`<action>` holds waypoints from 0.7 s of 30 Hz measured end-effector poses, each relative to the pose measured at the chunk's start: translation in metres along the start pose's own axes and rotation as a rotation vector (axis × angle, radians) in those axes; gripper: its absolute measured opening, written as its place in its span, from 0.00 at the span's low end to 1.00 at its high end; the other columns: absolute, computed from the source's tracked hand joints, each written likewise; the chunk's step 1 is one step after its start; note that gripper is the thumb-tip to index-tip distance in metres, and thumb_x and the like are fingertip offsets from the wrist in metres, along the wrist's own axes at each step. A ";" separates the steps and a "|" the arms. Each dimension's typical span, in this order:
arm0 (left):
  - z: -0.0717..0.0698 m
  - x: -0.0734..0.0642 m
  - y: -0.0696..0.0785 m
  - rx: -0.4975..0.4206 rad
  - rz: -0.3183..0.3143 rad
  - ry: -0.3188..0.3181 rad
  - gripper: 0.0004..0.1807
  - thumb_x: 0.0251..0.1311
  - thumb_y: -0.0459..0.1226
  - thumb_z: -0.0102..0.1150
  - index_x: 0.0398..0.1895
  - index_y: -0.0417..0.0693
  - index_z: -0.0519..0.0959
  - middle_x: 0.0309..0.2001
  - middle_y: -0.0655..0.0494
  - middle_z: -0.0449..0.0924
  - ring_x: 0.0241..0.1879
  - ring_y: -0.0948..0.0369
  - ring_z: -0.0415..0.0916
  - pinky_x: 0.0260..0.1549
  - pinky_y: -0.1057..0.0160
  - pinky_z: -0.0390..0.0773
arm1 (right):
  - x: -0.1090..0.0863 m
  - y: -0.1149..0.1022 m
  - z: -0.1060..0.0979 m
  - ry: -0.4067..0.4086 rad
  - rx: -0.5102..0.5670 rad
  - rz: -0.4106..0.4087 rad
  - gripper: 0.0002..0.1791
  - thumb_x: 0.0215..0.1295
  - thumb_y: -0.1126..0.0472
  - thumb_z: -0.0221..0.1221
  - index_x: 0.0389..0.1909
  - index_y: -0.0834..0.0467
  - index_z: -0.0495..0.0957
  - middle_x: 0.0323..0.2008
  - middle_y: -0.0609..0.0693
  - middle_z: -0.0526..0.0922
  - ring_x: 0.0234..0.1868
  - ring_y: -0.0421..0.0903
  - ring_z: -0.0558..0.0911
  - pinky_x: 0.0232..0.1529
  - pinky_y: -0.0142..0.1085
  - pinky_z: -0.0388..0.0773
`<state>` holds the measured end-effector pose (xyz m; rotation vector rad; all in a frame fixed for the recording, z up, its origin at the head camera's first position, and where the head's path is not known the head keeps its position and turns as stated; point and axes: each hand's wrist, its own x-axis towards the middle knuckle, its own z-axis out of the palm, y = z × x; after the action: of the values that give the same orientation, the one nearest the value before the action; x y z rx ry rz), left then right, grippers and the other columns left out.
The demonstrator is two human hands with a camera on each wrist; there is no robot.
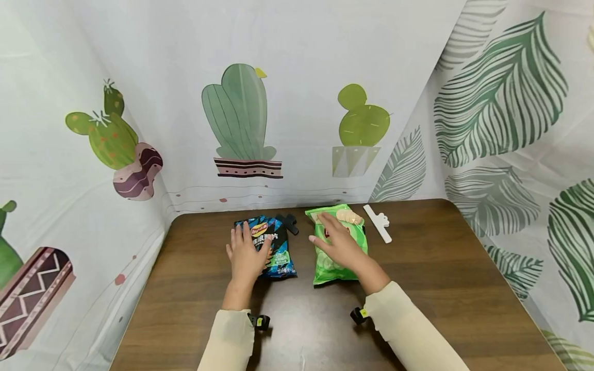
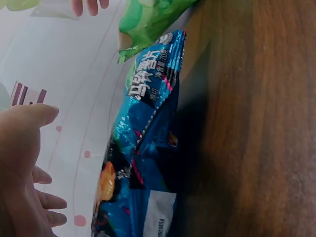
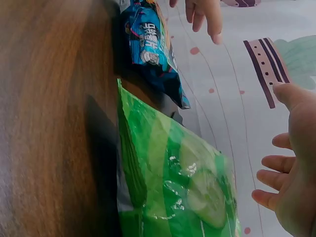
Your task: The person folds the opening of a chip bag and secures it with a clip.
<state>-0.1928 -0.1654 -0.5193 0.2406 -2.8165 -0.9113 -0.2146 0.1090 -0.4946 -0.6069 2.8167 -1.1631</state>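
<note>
A blue and black chip bag (image 1: 280, 262) lies on the wooden table, its printed front facing up. Over its left side hovers my left hand (image 1: 247, 256), fingers spread; the left wrist view shows a gap between that hand (image 2: 22, 168) and the bag (image 2: 148, 123). To the right lies a green chip bag (image 1: 331, 270). My right hand (image 1: 342, 246) is above it with fingers extended, and in the right wrist view the hand (image 3: 296, 163) is apart from the green bag (image 3: 173, 173). Neither hand holds anything.
A black clip (image 1: 290, 223) lies beside the blue bag's upper right corner. A white clip (image 1: 379, 223) lies right of the green bag. Behind the wooden table (image 1: 431, 268) hangs a white cloth (image 1: 306, 103) printed with cacti and leaves.
</note>
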 end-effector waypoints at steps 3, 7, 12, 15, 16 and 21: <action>0.001 -0.001 -0.003 -0.012 -0.015 0.004 0.50 0.67 0.59 0.55 0.81 0.42 0.49 0.80 0.35 0.47 0.81 0.40 0.38 0.72 0.28 0.44 | 0.000 -0.004 0.003 -0.013 -0.005 -0.021 0.42 0.74 0.41 0.56 0.80 0.55 0.53 0.80 0.60 0.53 0.77 0.65 0.60 0.71 0.64 0.62; 0.004 -0.001 -0.008 -0.009 -0.034 0.012 0.49 0.68 0.58 0.56 0.81 0.40 0.49 0.79 0.34 0.48 0.80 0.39 0.41 0.71 0.28 0.47 | 0.000 -0.007 0.008 -0.028 -0.029 -0.038 0.41 0.74 0.41 0.55 0.80 0.54 0.54 0.79 0.58 0.55 0.78 0.61 0.59 0.72 0.61 0.62; 0.009 -0.002 -0.013 0.005 -0.047 0.034 0.49 0.68 0.58 0.56 0.80 0.38 0.51 0.78 0.33 0.51 0.78 0.36 0.47 0.70 0.29 0.54 | -0.001 -0.011 0.016 -0.061 -0.028 -0.031 0.41 0.74 0.40 0.54 0.79 0.55 0.56 0.78 0.58 0.59 0.78 0.60 0.60 0.73 0.60 0.62; 0.010 -0.002 -0.015 0.002 -0.061 0.043 0.49 0.68 0.58 0.55 0.79 0.36 0.52 0.77 0.32 0.52 0.77 0.35 0.49 0.69 0.28 0.57 | -0.002 -0.014 0.019 -0.078 -0.009 -0.021 0.40 0.73 0.40 0.55 0.79 0.55 0.57 0.77 0.58 0.61 0.77 0.60 0.62 0.73 0.60 0.62; 0.011 -0.002 -0.016 -0.002 -0.069 0.045 0.49 0.67 0.58 0.55 0.79 0.36 0.52 0.77 0.32 0.52 0.77 0.35 0.50 0.68 0.28 0.57 | -0.003 -0.015 0.021 -0.086 -0.005 -0.021 0.40 0.73 0.39 0.55 0.78 0.55 0.58 0.77 0.58 0.61 0.77 0.60 0.63 0.72 0.60 0.63; 0.011 -0.002 -0.020 -0.026 -0.111 0.034 0.49 0.68 0.58 0.54 0.80 0.37 0.50 0.77 0.31 0.51 0.77 0.36 0.50 0.68 0.29 0.58 | -0.003 -0.021 0.028 -0.113 -0.016 -0.016 0.39 0.74 0.39 0.54 0.78 0.53 0.60 0.75 0.56 0.64 0.73 0.59 0.69 0.70 0.58 0.68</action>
<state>-0.1909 -0.1751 -0.5404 0.4089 -2.7819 -0.9569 -0.2003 0.0778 -0.5010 -0.6742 2.7347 -1.0738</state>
